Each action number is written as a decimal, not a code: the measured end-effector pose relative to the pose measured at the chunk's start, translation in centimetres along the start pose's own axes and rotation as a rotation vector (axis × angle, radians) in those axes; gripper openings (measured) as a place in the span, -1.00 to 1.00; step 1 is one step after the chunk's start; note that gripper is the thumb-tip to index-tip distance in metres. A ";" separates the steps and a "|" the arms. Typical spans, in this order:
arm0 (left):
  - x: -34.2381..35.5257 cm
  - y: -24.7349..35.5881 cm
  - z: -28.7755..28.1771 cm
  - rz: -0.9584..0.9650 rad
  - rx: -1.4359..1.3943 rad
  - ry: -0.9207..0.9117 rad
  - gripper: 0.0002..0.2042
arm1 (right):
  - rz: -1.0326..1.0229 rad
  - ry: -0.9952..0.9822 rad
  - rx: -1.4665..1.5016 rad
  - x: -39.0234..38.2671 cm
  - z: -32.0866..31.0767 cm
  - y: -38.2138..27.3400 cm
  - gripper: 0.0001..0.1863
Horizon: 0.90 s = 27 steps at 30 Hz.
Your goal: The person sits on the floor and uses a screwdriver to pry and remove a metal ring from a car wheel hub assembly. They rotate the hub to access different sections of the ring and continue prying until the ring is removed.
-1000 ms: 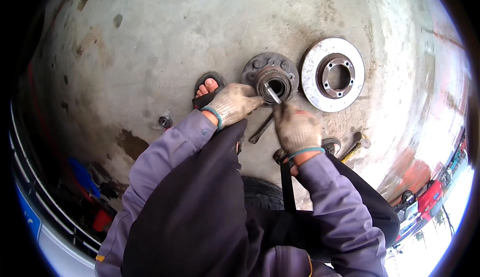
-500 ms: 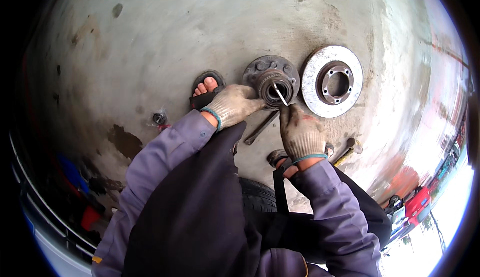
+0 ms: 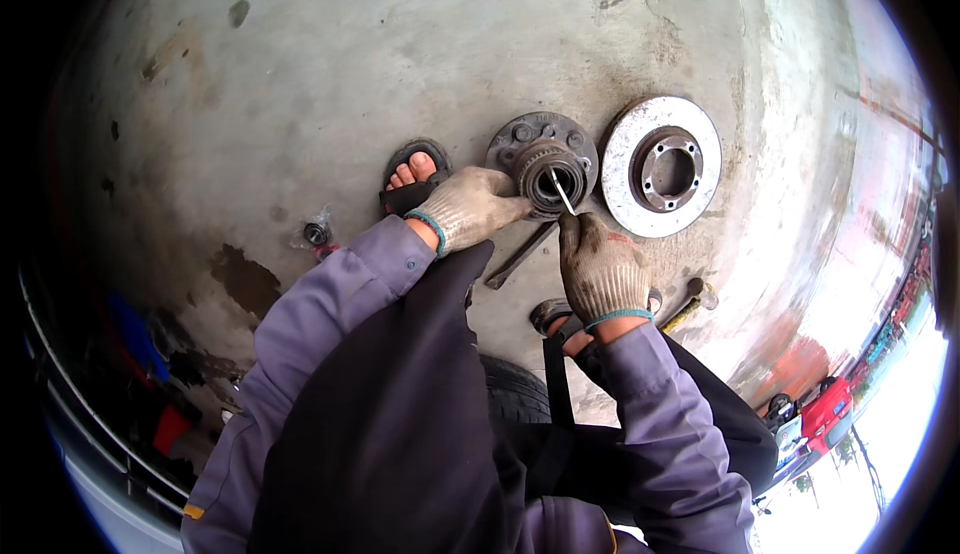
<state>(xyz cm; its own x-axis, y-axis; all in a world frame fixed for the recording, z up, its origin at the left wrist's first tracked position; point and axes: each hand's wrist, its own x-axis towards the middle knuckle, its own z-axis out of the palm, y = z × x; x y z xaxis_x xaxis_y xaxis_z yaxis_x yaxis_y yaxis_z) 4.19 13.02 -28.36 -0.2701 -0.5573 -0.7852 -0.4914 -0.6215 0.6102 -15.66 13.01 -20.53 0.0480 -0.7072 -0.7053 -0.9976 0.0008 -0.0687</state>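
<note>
A dark, greasy wheel hub [image 3: 520, 135] stands on the floor with its studded flange on the far side and its round bore towards me. My left hand [image 3: 468, 209], in a knitted work glove, grips the near left side of the hub, its thumb against the collar; the other fingers are partly hidden. My right hand [image 3: 604, 266], gloved too, is closed round a thin, bright metal rod [image 3: 562, 192]. Its far end reaches into the bore, while its near end is hidden in the fist.
A brake disc [image 3: 622, 180] lies right of the hub. Between my hands is a dark flat bar [image 3: 522, 256]. A hammer [image 3: 690, 304] with a yellowish handle lies by my right foot. Left of my forearm is a small round part in plastic [image 3: 316, 233]. A tire [image 3: 516, 390] sits beneath me.
The rod's far end has shifted slightly to the right and down within the bore. Both hands keep nearly the same places, and the view has moved a little.
</note>
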 end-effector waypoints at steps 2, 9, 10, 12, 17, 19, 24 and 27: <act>0.0 0.0 0.0 0.032 0.014 0.008 -0.61 | 0.011 0.040 -0.005 0.2 0.3 -0.2 -0.52; 0.2 -0.9 0.3 0.056 -0.047 -0.007 -0.62 | -0.120 0.084 0.065 -0.2 1.6 0.0 -0.57; 0.3 -1.1 0.4 0.057 -0.069 -0.011 -0.62 | -0.125 0.067 0.087 -0.4 1.8 0.1 -0.58; 0.3 -1.2 0.5 0.073 -0.028 0.004 -0.61 | -0.101 0.081 0.124 -0.7 2.0 0.2 -0.60; 0.2 -1.1 0.4 0.073 -0.032 0.022 -0.61 | -0.098 0.129 0.220 -0.8 2.3 0.1 -0.69; 0.1 -0.9 0.3 0.049 0.017 0.019 -0.61 | -0.095 0.107 0.195 -0.6 2.2 0.1 -0.70; 0.2 -0.9 0.3 0.050 -0.039 0.002 -0.60 | -0.171 0.145 0.194 -0.1 1.8 0.0 -0.68; 0.3 -0.9 0.4 0.067 -0.056 0.017 -0.59 | -0.150 0.128 0.170 -0.2 1.6 -0.8 -0.67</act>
<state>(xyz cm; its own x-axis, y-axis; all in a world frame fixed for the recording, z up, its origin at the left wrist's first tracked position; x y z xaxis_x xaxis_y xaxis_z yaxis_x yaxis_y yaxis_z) 4.26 13.65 -29.16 -0.2861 -0.6078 -0.7408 -0.4252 -0.6122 0.6666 -14.80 14.30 -21.50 0.1777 -0.7921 -0.5840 -0.9566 0.0001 -0.2912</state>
